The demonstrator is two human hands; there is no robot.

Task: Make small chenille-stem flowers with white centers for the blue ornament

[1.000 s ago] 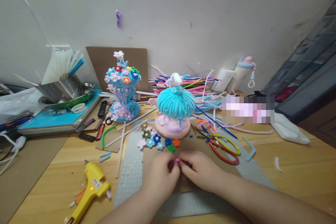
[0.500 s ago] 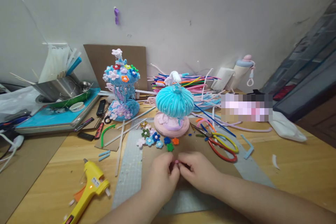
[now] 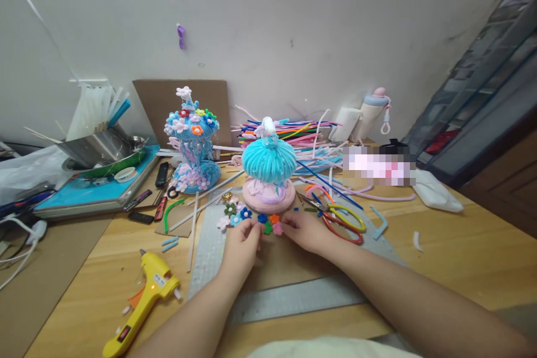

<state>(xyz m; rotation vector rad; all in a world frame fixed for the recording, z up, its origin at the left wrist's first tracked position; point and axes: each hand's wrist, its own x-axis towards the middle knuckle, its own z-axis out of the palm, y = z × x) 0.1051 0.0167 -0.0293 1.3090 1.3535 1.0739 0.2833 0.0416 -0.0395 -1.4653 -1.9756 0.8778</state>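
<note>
A: Right hand (image 3: 305,230), quick. Grip?
B: Thumb and fingertips at the right edge of the pink flower (image 3: 277,229). Pinched or merely touching, can't tell.
A: Left hand (image 3: 244,239)?
B: Fingers curled, tips right by the green flower (image 3: 267,229). Can't tell if they grasp anything.
A: Where's the pink flower sitting?
B: Between the two hands, just right of the green one. Orange flower (image 3: 274,218) right behind it, blue flower (image 3: 262,218) behind the green.
A: Under that?
B: Brown cardboard (image 3: 293,268) on a grey cutting mat (image 3: 293,297), on the wooden table (image 3: 461,268).
A: Further out?
B: More small flowers (image 3: 235,220) clustered beyond the left hand. Straight behind: turquoise ribbed dome (image 3: 269,160) over a round pink base (image 3: 250,201). Scissors (image 3: 327,208), red and yellow handles, near the right hand.
A: Left side?
B: Yellow glue gun (image 3: 156,282) lying on bare wood, well apart from the left hand. Flower-covered blue piece (image 3: 193,148) upright in front of a cardboard panel (image 3: 213,100).
A: Back?
B: Pile of coloured fuzzy stems (image 3: 289,133) behind the dome; bottle (image 3: 370,116) to their right, near the wall.
</note>
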